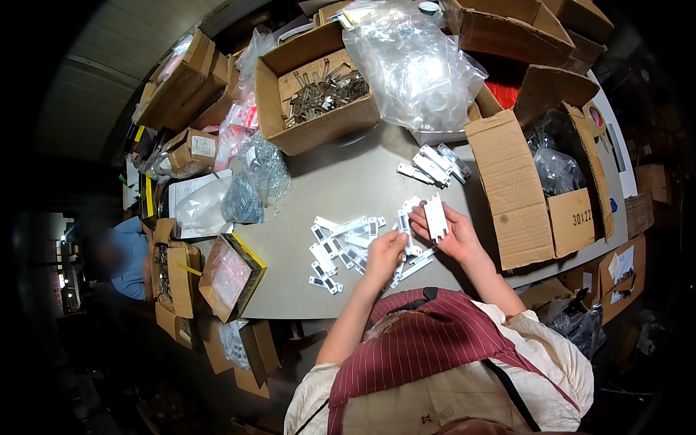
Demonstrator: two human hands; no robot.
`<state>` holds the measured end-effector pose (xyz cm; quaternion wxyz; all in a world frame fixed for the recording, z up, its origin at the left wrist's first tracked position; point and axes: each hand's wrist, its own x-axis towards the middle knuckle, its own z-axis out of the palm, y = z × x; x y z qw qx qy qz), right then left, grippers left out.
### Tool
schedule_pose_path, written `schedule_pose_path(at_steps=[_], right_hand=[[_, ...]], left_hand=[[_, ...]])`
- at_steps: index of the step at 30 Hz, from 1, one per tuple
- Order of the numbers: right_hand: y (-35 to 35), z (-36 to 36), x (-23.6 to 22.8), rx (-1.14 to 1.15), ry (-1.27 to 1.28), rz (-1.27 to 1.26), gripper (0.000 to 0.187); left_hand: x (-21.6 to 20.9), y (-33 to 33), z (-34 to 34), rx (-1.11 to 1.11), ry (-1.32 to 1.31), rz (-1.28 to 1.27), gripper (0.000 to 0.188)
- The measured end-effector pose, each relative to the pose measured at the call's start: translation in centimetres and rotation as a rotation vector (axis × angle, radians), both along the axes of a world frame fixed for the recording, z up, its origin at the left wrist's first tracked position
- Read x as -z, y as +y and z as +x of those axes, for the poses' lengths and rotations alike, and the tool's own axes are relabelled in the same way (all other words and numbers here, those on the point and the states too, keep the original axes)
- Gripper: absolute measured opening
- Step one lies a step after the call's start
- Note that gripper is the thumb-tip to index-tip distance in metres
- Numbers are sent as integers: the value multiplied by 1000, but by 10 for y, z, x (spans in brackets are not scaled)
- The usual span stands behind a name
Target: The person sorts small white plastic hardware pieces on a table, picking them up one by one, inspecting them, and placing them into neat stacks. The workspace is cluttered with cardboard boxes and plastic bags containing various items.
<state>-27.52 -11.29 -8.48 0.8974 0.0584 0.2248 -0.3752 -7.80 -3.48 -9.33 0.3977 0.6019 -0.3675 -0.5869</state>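
Above the near edge of the table, my left hand (388, 254) is closed, pinching a narrow white plastic piece (404, 220) between thumb and fingers. Close beside it, my right hand (457, 233) is turned palm up, with flat white plastic pieces (435, 217) lying across the palm and its fingers curled around them. How many it holds I cannot tell. A loose pile of similar white plastic pieces (341, 243), some with dark slots, spreads left of and under my hands. Farther off lies a small group of white and grey pieces (435, 165), set side by side.
An open carton of metal parts (319, 134) stands at the back, beside clear plastic bags (413, 65). To the right is an open carton (507, 192) with dark bags. Bagged screws (264, 170) and a yellow-black edged box (232, 275) lie left. Another person (130, 257) is far left.
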Motion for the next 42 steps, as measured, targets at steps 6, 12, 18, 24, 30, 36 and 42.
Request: schedule_pose_path(at_steps=[6, 12, 18, 24, 30, 36, 42], right_hand=[[0, 4, -10, 24, 137, -12, 42], [2, 20, -25, -95, 204, -155, 44], [7, 20, -25, -126, 154, -182, 49], [9, 23, -33, -302, 512, -412, 49], [4, 18, 9, -321, 1003, -823, 39], [4, 19, 3, -351, 1028, -886, 33], [11, 19, -9, -408, 1073, -950, 28]], left_hand=[[-56, 4, -4, 61, -862, -99, 35], [-45, 1, -10, 492, -920, -367, 28], [-80, -6, -14, 473, -732, -205, 46], [-84, -3, -17, 523, -723, -70, 50], [-79, 1, -11, 493, -613, -115, 40], [-64, 3, -2, 507, -568, -48, 25], [-28, 8, 12, 683, -725, -331, 20]])
